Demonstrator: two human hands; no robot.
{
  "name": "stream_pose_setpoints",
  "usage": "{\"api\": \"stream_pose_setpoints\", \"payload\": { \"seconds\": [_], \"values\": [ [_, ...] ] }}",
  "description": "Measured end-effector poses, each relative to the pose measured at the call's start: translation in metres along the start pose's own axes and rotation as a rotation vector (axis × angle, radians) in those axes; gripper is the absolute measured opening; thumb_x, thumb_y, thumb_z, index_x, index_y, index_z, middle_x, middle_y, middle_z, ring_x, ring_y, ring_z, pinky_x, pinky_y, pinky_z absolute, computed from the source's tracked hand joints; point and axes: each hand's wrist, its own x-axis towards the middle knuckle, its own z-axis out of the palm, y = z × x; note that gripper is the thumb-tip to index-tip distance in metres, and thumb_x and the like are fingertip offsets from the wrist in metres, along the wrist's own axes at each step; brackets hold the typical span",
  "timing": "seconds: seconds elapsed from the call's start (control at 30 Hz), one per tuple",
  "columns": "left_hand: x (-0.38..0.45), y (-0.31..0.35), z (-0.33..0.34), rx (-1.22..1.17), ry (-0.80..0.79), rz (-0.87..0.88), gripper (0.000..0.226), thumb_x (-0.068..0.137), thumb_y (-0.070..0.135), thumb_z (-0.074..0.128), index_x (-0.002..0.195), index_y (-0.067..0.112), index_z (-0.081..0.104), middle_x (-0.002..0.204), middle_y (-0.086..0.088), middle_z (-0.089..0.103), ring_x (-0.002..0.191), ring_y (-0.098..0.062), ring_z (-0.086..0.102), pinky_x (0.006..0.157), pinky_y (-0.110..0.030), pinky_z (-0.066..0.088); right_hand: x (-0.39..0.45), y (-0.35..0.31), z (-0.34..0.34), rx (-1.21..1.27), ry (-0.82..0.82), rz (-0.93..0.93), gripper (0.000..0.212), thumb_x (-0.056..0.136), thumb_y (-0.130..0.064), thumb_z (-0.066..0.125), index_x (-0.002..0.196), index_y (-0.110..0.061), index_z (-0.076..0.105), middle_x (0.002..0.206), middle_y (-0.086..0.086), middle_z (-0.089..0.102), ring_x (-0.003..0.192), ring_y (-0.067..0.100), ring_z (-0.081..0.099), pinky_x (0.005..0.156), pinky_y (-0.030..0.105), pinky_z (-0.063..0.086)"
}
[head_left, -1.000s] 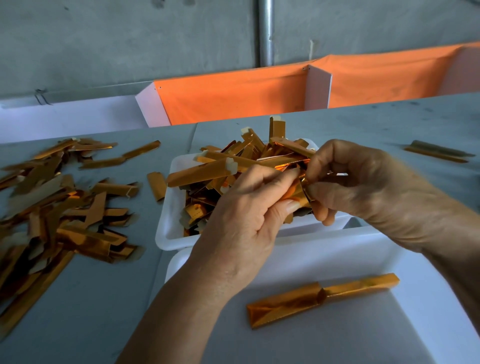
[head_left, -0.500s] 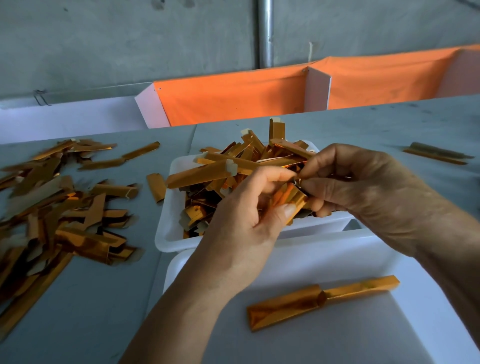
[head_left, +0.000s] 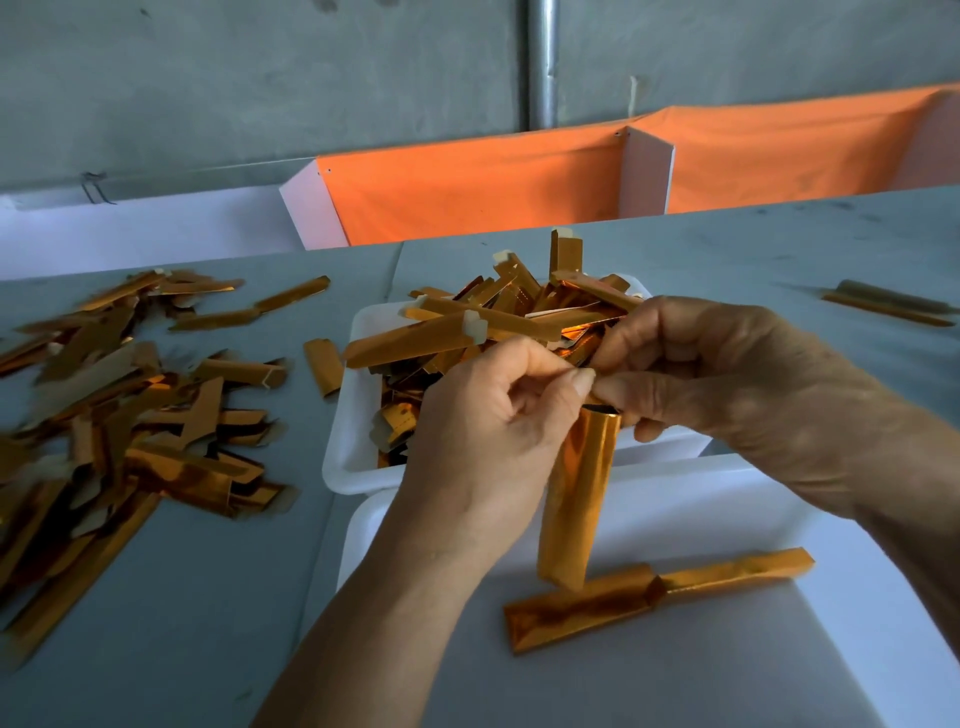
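Since the frame half a second back, the gold foil sleeve (head_left: 579, 493) has dropped out from between the palms and now hangs almost upright over the near white tray (head_left: 675, 519). Its lower end is close above the finished gold piece (head_left: 654, 597) lying there; whether they touch I cannot tell. The left hand (head_left: 493, 415) pinches the sleeve's top rim between thumb and forefinger, and the right hand (head_left: 727, 384) pinches the same rim from the other side, its other fingers curled under.

Judging by the sheen and the creases, the sleeve is thin foil-faced card — very light, slick on its face and easily dented. It probably holds shape only along its folds, so the rim or a folded edge is the best place to grip, with a gentle pinch rather than a squeeze across the flat.

Behind the hands, the far white tub (head_left: 358, 332) is heaped with more gold pieces, and a loose pile (head_left: 130, 415) lies on the grey table (head_left: 208, 649). No brand, label or writing can be read anywhere.
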Motion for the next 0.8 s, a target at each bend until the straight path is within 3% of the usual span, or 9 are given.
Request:
{"api": "stream_pose_setpoints", "payload": {
  "seconds": [0.07,0.17,0.4,0.67,0.73,0.8],
  "values": [
    [0.000,0.000,0.001,-0.028,0.054,-0.013,0.010,0.088,0.025,0.062,0.085,0.016,0.066,0.072,0.002,0.069,0.068,-0.012,0.068,0.067,-0.040,0.059,0.000,-0.002,0.000,-0.014,-0.016,0.045,0.021,0.061,-0.029,0.071,0.076,-0.014,0.071,0.068,0.002,0.071,0.063,0.009,0.067,0.057,0.017,0.051],
    [0.001,-0.001,0.003,-0.054,0.070,-0.042,0.010,0.088,0.025,0.063,0.084,0.017,0.066,0.073,0.002,0.069,0.070,-0.013,0.068,0.069,-0.041,0.059,-0.001,-0.004,0.000,0.002,0.016,0.129,0.002,0.073,-0.014,0.071,0.073,-0.012,0.071,0.063,0.004,0.070,0.057,0.009,0.066,0.053,0.014,0.049],
    [0.000,-0.003,0.002,-0.086,0.053,-0.151,0.011,0.088,0.026,0.064,0.080,0.020,0.070,0.076,0.001,0.071,0.078,-0.019,0.069,0.076,-0.044,0.058,-0.001,-0.008,0.006,-0.004,0.066,0.224,0.012,0.082,-0.003,0.067,0.071,-0.008,0.068,0.057,0.000,0.066,0.049,0.003,0.060,0.045,0.010,0.043],
    [0.000,0.005,0.004,-0.010,0.149,-0.070,0.009,0.087,0.029,0.063,0.084,0.022,0.068,0.073,0.006,0.069,0.068,-0.007,0.066,0.064,-0.032,0.059,-0.002,-0.011,0.013,-0.025,0.179,0.158,0.014,0.083,-0.009,0.067,0.069,-0.012,0.067,0.058,0.000,0.067,0.050,0.004,0.060,0.046,0.010,0.044],
    [-0.001,0.007,0.003,-0.052,0.105,-0.096,0.023,0.083,0.043,0.065,0.097,0.024,0.066,0.085,0.008,0.070,0.078,-0.006,0.067,0.070,-0.036,0.059,-0.002,-0.009,0.013,0.062,0.213,0.181,0.012,0.084,-0.009,0.065,0.073,-0.009,0.066,0.056,0.002,0.067,0.049,0.006,0.062,0.045,0.010,0.044],
    [-0.003,0.004,0.002,-0.023,0.046,-0.133,0.053,0.067,0.060,0.070,0.110,0.032,0.057,0.103,0.016,0.066,0.094,-0.001,0.065,0.079,-0.033,0.057,-0.002,-0.006,0.012,0.177,0.241,0.203,0.010,0.086,-0.006,0.064,0.076,-0.005,0.064,0.058,0.005,0.066,0.053,0.011,0.064,0.050,0.014,0.048]
  ]
}}
